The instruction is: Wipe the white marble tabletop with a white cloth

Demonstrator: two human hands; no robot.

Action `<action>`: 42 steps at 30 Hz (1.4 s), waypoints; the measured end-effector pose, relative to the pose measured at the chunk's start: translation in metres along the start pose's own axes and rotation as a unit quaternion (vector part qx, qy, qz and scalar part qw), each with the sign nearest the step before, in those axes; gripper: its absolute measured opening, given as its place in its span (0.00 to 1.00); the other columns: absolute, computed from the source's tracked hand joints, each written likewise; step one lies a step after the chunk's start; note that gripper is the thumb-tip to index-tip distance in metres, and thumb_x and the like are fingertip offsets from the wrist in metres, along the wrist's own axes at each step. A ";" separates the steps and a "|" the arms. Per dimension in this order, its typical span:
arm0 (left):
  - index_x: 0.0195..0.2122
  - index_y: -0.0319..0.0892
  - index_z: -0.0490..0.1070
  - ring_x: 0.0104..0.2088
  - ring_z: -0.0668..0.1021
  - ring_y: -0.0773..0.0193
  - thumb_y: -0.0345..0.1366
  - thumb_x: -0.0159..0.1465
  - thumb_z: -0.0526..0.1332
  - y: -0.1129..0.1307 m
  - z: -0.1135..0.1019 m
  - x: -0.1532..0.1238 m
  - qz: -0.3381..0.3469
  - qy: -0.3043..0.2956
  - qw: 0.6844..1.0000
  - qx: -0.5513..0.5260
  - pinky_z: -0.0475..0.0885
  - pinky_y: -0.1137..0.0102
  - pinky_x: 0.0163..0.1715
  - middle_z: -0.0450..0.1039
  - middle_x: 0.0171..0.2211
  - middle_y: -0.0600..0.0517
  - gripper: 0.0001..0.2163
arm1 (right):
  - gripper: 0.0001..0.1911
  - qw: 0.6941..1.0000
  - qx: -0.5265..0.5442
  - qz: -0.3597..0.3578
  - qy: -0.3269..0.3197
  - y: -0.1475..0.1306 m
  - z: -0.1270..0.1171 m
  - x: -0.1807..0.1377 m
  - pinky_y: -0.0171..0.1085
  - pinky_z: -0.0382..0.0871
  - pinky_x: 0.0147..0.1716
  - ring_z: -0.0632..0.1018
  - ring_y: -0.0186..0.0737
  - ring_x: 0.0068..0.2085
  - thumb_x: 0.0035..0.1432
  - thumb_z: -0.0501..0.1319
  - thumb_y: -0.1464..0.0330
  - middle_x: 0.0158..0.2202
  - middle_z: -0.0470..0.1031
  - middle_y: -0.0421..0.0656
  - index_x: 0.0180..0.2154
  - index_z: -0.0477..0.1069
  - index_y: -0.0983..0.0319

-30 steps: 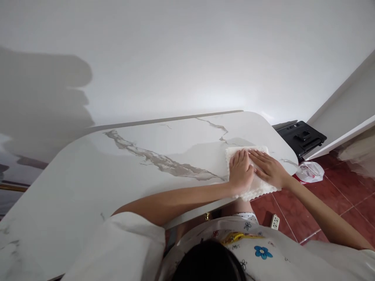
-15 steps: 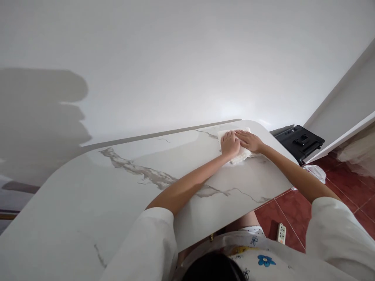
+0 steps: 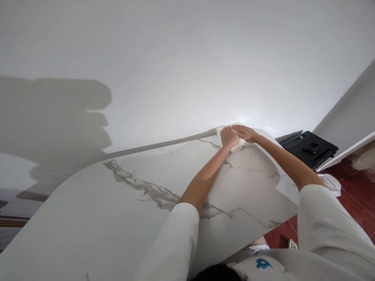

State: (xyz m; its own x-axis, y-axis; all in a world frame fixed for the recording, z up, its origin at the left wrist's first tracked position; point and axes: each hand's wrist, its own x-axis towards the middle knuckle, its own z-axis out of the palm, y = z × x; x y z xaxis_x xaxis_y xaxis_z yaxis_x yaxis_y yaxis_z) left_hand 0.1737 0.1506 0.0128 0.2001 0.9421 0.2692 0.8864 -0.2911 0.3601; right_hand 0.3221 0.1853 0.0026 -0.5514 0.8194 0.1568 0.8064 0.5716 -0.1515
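Note:
A white cloth (image 3: 238, 147) with a ruffled edge lies at the far edge of the marble-patterned table (image 3: 164, 164), against the wall side. My left hand (image 3: 229, 136) presses down on it, fingers together and bent over the fabric. Close beside it, my right hand (image 3: 245, 133) rests on the cloth with its fingers stretched out flat, their tips near those of the left hand. Both hands cover much of the cloth's middle.
A white wall (image 3: 175, 70) rises behind the table. Past the table's right end are a black case (image 3: 312, 149) and a clear plastic bag (image 3: 332, 184). On the red tiled floor (image 3: 356, 203), a power strip (image 3: 292, 244) shows below the table edge.
Both hands have pushed the cloth away from me, up to the table's far edge by the wall. My arms reach farther out, and the view has shifted slightly.

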 end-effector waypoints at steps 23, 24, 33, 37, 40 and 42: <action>0.65 0.36 0.50 0.68 0.49 0.59 0.31 0.61 0.47 0.076 -0.054 -0.221 0.034 -0.163 0.975 -0.145 0.45 0.62 0.66 0.48 0.67 0.48 0.29 | 0.30 0.999 0.019 0.030 0.027 -0.147 -0.033 -0.240 0.53 0.53 0.63 0.54 0.46 0.66 0.67 0.45 0.58 0.66 0.51 0.45 0.66 0.47 0.59; 0.66 0.36 0.50 0.68 0.49 0.59 0.31 0.60 0.48 0.081 -0.056 -0.230 0.027 -0.171 0.973 -0.155 0.45 0.62 0.66 0.48 0.67 0.49 0.30 | 0.30 0.999 0.026 0.029 0.026 -0.151 -0.035 -0.251 0.53 0.53 0.63 0.54 0.46 0.66 0.67 0.46 0.58 0.66 0.51 0.44 0.67 0.47 0.58; 0.66 0.32 0.48 0.68 0.47 0.58 0.35 0.62 0.47 0.141 -0.031 -0.224 0.071 -0.212 0.951 -0.214 0.42 0.63 0.67 0.46 0.68 0.47 0.30 | 0.29 0.995 0.008 0.081 0.053 -0.106 -0.044 -0.309 0.55 0.56 0.63 0.57 0.48 0.65 0.66 0.43 0.57 0.65 0.55 0.42 0.66 0.49 0.55; 0.65 0.32 0.51 0.67 0.50 0.60 0.33 0.63 0.46 0.150 -0.014 -0.190 0.092 -0.184 0.957 -0.204 0.43 0.64 0.67 0.50 0.67 0.46 0.28 | 0.29 0.993 -0.038 0.104 0.041 -0.077 -0.046 -0.296 0.53 0.54 0.63 0.57 0.46 0.65 0.67 0.42 0.59 0.65 0.54 0.45 0.66 0.50 0.59; 0.63 0.34 0.55 0.66 0.54 0.62 0.31 0.64 0.44 0.145 -0.001 -0.161 0.106 -0.146 0.965 -0.191 0.46 0.65 0.66 0.55 0.65 0.48 0.25 | 0.28 0.987 -0.069 0.139 0.029 -0.062 -0.045 -0.269 0.53 0.54 0.63 0.58 0.47 0.65 0.67 0.41 0.60 0.65 0.55 0.47 0.65 0.52 0.61; 0.62 0.34 0.57 0.65 0.56 0.62 0.30 0.64 0.43 0.136 0.006 -0.142 0.109 -0.126 0.970 -0.179 0.48 0.65 0.65 0.57 0.64 0.48 0.24 | 0.28 0.983 -0.074 0.166 0.021 -0.054 -0.042 -0.244 0.54 0.55 0.62 0.58 0.48 0.65 0.66 0.41 0.62 0.65 0.55 0.47 0.65 0.53 0.61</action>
State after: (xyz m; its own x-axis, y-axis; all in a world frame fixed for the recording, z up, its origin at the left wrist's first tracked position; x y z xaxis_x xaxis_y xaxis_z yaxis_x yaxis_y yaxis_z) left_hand 0.2682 -0.0213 0.0185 0.5013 0.8498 0.1630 0.6190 -0.4838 0.6187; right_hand 0.4226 -0.0475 0.0130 -0.2455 0.9554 0.1639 0.9645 0.2577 -0.0574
